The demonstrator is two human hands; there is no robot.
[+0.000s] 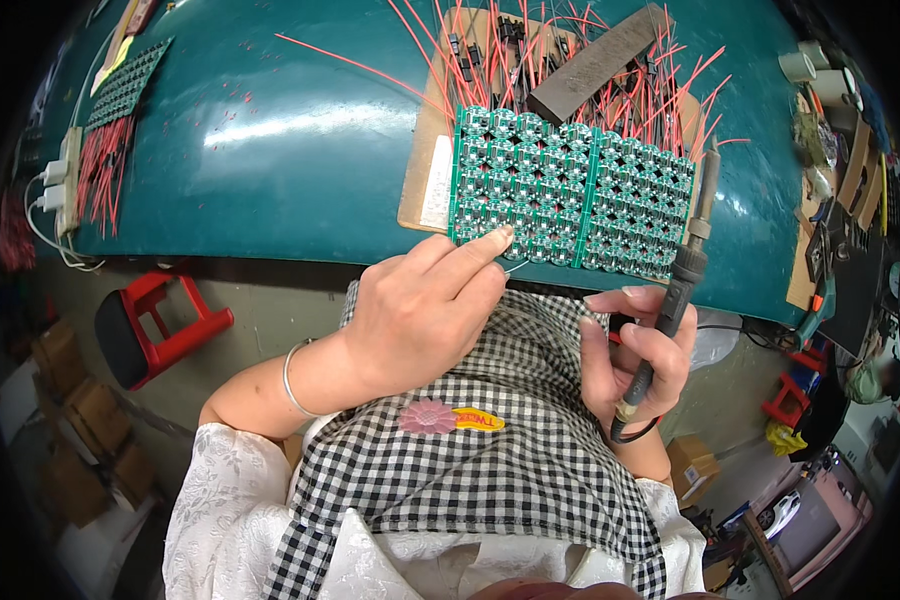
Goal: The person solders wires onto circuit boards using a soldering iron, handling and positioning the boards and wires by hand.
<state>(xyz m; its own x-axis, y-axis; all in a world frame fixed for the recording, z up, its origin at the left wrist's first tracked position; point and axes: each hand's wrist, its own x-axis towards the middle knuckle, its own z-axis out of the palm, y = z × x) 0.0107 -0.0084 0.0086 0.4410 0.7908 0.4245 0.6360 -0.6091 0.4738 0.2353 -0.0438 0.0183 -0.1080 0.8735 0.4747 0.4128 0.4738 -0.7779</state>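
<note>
My right hand (638, 350) grips the dark handle of a soldering iron (678, 285). The iron points upward, and its metal end stands beside the right edge of the circuit board panel. Two green circuit board panels (592, 200) full of small round boards lie side by side at the table's near edge. My left hand (435, 300) is closed, with a fingertip at the lower edge of the left panel. A thin silvery wire (516, 267), which looks like solder wire, shows by its fingers; the grip is partly hidden.
A dark metal bar (600, 65) lies across red and black wires (660, 95) behind the panels. Under them is a brown board (418, 190). Another panel (130, 85) with red wires lies far left, near a power strip (67, 185). A red stool (160, 325) stands below the table.
</note>
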